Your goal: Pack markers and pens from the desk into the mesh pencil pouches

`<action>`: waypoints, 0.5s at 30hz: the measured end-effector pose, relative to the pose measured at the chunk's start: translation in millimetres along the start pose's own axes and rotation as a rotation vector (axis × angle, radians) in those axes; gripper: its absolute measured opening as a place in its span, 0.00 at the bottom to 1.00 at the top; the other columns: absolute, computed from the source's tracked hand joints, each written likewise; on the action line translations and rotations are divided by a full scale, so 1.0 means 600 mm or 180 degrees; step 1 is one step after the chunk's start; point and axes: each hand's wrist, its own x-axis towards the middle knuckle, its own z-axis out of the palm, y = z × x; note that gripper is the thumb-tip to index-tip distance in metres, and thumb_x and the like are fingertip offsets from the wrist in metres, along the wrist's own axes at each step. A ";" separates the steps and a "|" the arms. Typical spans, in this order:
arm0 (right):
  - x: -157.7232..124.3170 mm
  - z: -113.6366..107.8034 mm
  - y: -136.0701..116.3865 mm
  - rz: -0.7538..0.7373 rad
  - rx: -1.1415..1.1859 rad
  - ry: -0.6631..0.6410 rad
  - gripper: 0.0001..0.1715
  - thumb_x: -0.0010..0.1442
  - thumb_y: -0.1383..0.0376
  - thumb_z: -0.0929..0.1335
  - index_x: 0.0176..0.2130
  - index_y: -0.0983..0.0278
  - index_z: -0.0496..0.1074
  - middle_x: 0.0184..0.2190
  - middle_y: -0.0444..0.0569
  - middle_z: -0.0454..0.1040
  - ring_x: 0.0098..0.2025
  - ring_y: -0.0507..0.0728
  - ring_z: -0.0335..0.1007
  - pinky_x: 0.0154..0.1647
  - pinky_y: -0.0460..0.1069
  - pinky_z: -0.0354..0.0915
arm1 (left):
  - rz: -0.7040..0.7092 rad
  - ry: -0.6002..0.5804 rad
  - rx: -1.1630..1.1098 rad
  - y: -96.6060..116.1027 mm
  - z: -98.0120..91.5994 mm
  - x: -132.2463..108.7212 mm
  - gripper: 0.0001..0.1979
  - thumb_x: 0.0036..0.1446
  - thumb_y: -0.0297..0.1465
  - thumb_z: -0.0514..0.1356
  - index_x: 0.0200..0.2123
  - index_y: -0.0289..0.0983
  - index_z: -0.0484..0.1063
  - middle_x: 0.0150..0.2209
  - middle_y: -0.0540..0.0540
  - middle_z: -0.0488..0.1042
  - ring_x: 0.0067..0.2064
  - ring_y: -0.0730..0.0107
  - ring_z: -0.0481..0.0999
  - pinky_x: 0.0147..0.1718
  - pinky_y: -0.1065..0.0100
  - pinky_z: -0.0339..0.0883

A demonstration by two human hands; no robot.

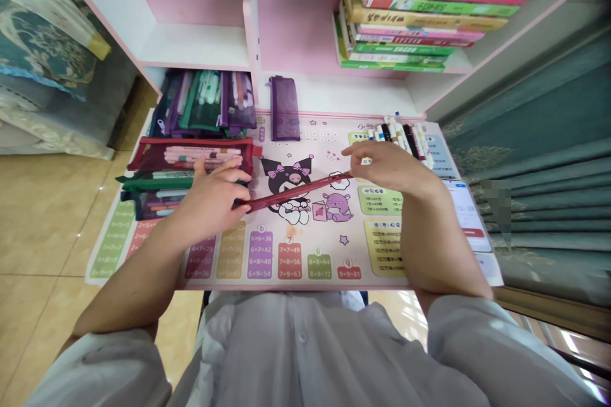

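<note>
A dark red mesh pencil pouch (pixel 296 191) is held edge-on and stretched between my two hands above the cartoon desk mat (pixel 305 248). My left hand (pixel 214 194) pinches its left end, fingers closed. My right hand (pixel 382 165) pinches its right end near the zipper pull. Filled mesh pouches (pixel 191 159) with pens lie stacked by my left hand. A row of loose markers (pixel 401 137) lies just beyond my right hand.
More filled pouches (pixel 205 102) stand under the pink shelf, and an empty purple pouch (pixel 284 108) lies at the desk back. Stacked books (pixel 415 6) fill the upper shelf. A phone (pixel 465 213) rests by my right forearm. Green curtain on the right, cushions on the left.
</note>
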 end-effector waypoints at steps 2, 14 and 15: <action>0.001 -0.002 0.004 0.0044 0.0020 0.0016 0.08 0.47 0.67 0.65 0.19 0.60 0.65 0.55 0.47 0.76 0.60 0.66 0.68 0.61 0.64 0.61 | -0.0006 -0.0017 0.0029 0.001 -0.001 0.000 0.07 0.53 0.33 0.61 0.25 0.43 0.78 0.49 0.47 0.79 0.64 0.40 0.64 0.61 0.29 0.38; 0.009 -0.010 0.019 0.0131 0.0187 -0.0027 0.09 0.49 0.63 0.66 0.19 0.60 0.67 0.54 0.46 0.77 0.56 0.66 0.71 0.58 0.63 0.64 | -0.0037 -0.0123 0.0029 0.007 -0.007 0.002 0.07 0.54 0.33 0.61 0.25 0.43 0.78 0.50 0.46 0.78 0.64 0.40 0.64 0.61 0.29 0.37; 0.011 -0.010 0.023 0.0122 0.0202 -0.0019 0.09 0.49 0.63 0.66 0.19 0.60 0.67 0.53 0.46 0.77 0.55 0.66 0.71 0.57 0.63 0.65 | -0.0020 -0.0105 0.0022 0.007 -0.006 0.002 0.08 0.54 0.33 0.61 0.25 0.43 0.78 0.50 0.46 0.78 0.64 0.40 0.64 0.61 0.29 0.37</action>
